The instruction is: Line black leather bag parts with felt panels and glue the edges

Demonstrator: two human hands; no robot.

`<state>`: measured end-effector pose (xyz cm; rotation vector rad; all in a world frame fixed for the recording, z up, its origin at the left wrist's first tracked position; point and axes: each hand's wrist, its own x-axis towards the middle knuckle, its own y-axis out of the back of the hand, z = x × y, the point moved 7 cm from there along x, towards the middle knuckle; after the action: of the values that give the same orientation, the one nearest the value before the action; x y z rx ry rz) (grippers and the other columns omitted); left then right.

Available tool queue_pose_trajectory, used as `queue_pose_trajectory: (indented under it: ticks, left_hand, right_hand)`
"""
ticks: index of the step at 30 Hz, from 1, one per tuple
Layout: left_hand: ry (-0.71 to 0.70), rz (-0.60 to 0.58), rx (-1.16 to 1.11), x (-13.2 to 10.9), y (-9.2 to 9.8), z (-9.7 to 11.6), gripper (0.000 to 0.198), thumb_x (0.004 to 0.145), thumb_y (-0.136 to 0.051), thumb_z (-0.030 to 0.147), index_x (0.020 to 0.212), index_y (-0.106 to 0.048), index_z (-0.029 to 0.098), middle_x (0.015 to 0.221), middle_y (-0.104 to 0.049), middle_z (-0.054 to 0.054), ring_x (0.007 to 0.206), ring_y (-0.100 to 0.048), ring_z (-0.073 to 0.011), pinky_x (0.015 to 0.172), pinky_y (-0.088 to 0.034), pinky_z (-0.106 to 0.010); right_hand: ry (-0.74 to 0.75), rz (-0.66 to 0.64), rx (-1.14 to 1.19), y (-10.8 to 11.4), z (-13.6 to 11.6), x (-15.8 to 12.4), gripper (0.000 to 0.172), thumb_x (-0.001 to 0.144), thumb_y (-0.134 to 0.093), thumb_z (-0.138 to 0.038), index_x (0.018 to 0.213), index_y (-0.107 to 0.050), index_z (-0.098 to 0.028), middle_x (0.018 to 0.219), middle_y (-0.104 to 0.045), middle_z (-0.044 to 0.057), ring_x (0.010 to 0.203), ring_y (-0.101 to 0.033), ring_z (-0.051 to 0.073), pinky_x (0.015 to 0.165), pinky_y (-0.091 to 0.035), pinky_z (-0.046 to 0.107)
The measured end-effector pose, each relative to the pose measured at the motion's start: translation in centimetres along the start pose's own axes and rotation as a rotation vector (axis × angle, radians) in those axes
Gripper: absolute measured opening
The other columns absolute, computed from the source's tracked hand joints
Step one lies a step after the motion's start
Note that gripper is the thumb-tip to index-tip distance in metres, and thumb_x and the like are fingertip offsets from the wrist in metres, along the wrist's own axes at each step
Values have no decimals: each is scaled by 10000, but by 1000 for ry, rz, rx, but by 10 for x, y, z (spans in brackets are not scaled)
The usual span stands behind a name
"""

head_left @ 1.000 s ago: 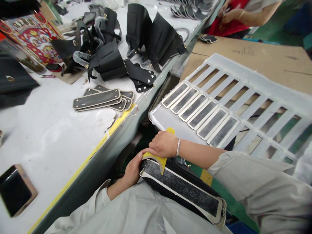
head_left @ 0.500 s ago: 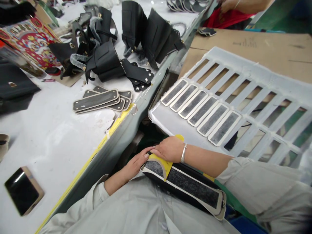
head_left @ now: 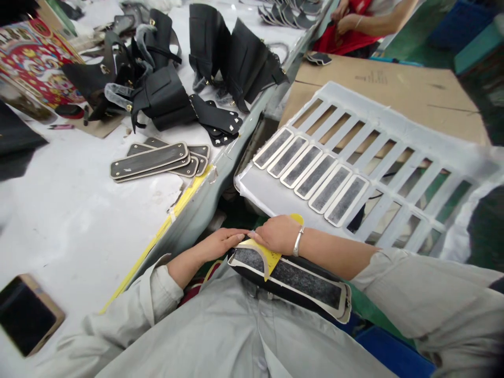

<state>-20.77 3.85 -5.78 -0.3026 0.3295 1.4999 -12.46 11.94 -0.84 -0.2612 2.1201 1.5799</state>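
A long cream-edged panel with a dark grey felt face [head_left: 303, 283] lies across my lap on a black board. My right hand [head_left: 277, 233] grips a yellow scraper [head_left: 263, 256] and presses its blade on the panel's left end. My left hand [head_left: 220, 242] lies flat at that same end, fingers stretched out and touching the panel's edge. Both sleeves are pale grey.
Several like panels [head_left: 311, 176] lie in a row on a white slatted tray [head_left: 394, 142] over cardboard. A stack of panels [head_left: 153, 159] and black leather bag parts [head_left: 205, 63] sit on the white table [head_left: 79, 220]. A phone [head_left: 25, 315] lies near left. Another person's hands [head_left: 346, 21] work far off.
My left hand has gone from curled round the panel's end to lying flat. The scraper has stayed at the left end. The view has shifted slightly.
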Motion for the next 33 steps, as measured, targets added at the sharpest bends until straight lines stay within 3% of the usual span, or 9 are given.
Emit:
queue_pose_trajectory:
  ticks: [4, 8, 10, 12, 15, 18, 22, 25, 33]
  left_hand:
    - [-47, -39, -20, -1, 0, 3, 391, 817, -554, 437, 1094, -668, 186, 1099, -668, -44, 1050, -569, -248, 978, -371, -351]
    - [-141, 1, -92, -13, -1, -7, 489, 854, -462, 503, 1193, -602, 181, 1204, -607, -75, 1140, -519, -247, 1033, -318, -349]
    - [-226, -51, -155, -23, -7, -12, 594, 809, -536, 511, 1304, -494, 185, 1320, -515, -91, 1221, -456, -251, 1057, -291, -333]
    - [-276, -131, -167, -31, -13, -17, 823, 698, -691, 454, 1399, -339, 208, 1383, -440, -104, 1247, -430, -268, 1047, -310, -346]
    - [-305, -108, 19, -35, -15, -19, 1023, 562, -807, 321, 1419, -256, 230, 1322, -492, -107, 1171, -494, -277, 999, -362, -367]
    - [-394, 31, 225, -35, -12, -10, 942, 505, -829, 289, 1332, -384, 213, 1204, -573, -87, 1086, -543, -261, 960, -384, -338]
    - [-455, 178, 344, -32, -10, -6, 836, 478, -821, 275, 1230, -465, 197, 1047, -635, -73, 934, -608, -246, 827, -447, -306]
    - [-441, 223, 421, -29, -11, -12, 751, 528, -780, 258, 1204, -461, 189, 975, -647, -74, 856, -629, -245, 765, -468, -314]
    - [-398, 259, 537, -21, -6, -20, 664, 603, -693, 218, 1202, -410, 186, 1086, -610, -84, 958, -611, -235, 833, -476, -338]
  right_hand:
    - [-200, 11, -24, 19, 15, -28, 651, 915, -182, -570, 844, -685, -163, 834, -688, 156, 878, -637, 304, 709, -440, 390]
    - [-419, 48, 177, 21, 34, -102, 566, 873, -278, -616, 821, -614, -165, 800, -660, 132, 780, -633, 262, 675, -455, 363]
    - [-411, 42, 458, 4, 24, -143, 469, 848, -377, -599, 786, -562, -173, 795, -646, 103, 732, -630, 223, 636, -473, 328]
    - [-412, 16, 895, -25, 2, -177, 387, 819, -468, -563, 855, -523, -182, 841, -641, 79, 720, -643, 199, 565, -494, 283]
    - [-473, 43, 1482, -74, -38, -200, 430, 790, -532, -544, 1042, -426, -212, 931, -611, 55, 694, -676, 191, 458, -504, 238]
    - [-495, 130, 1636, -108, -68, -187, 434, 791, -530, -547, 1030, -380, -217, 900, -596, 30, 575, -670, 164, 402, -493, 222]
    - [-527, 289, 1683, -123, -84, -147, 374, 804, -519, -515, 949, -387, -197, 847, -638, 32, 487, -636, 137, 362, -461, 205]
    - [-604, 278, 1762, -128, -92, -121, 328, 829, -509, -479, 926, -430, -175, 737, -661, 41, 440, -602, 127, 363, -452, 213]
    - [-670, 175, 2046, -123, -112, -70, 273, 819, -561, -400, 886, -499, -143, 633, -662, 64, 451, -606, 174, 435, -480, 290]
